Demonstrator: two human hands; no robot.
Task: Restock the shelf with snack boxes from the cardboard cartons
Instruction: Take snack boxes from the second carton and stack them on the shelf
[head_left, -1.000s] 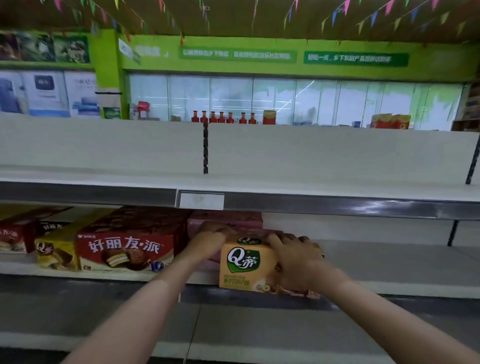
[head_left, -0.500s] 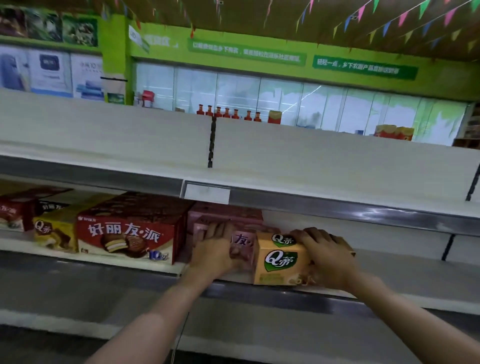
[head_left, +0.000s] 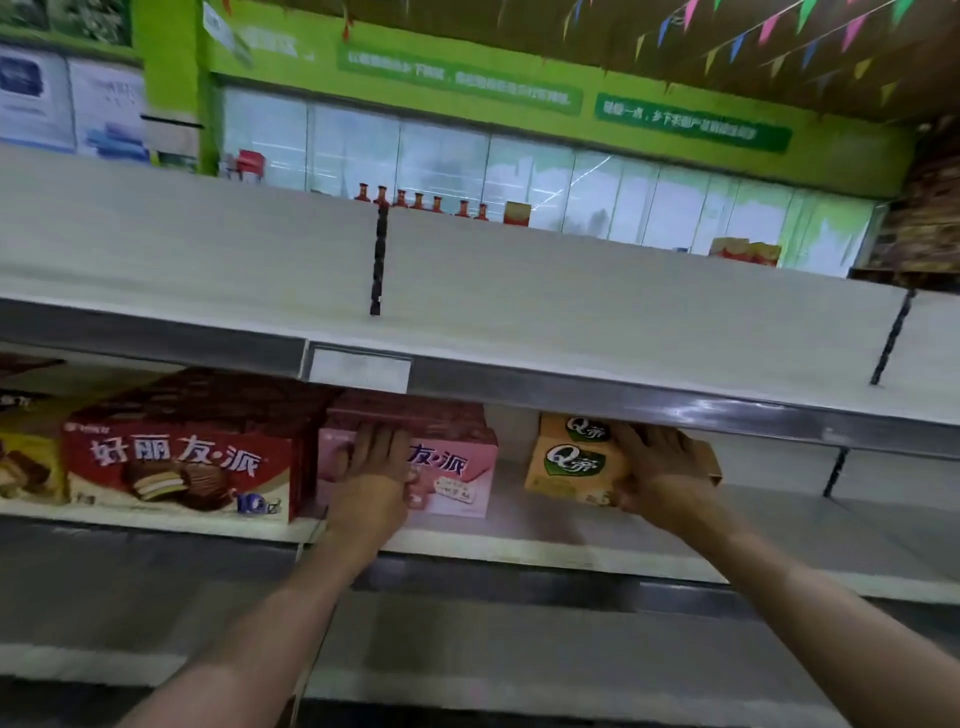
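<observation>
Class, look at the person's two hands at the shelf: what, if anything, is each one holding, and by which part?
The right hand grips the orange Q-brand box by its right end. The left hand lies flat on the pink pie box front, pressing, not gripping.

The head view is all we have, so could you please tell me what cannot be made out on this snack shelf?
- Pink box: the left hand covers the middle of its front print.
- Yellow Q box: its right end is hidden by the right hand.
- Yellow box at far left: cut off by the image edge.
- Green wall signs: text blurred.
- Cardboard cartons: not in view.
</observation>
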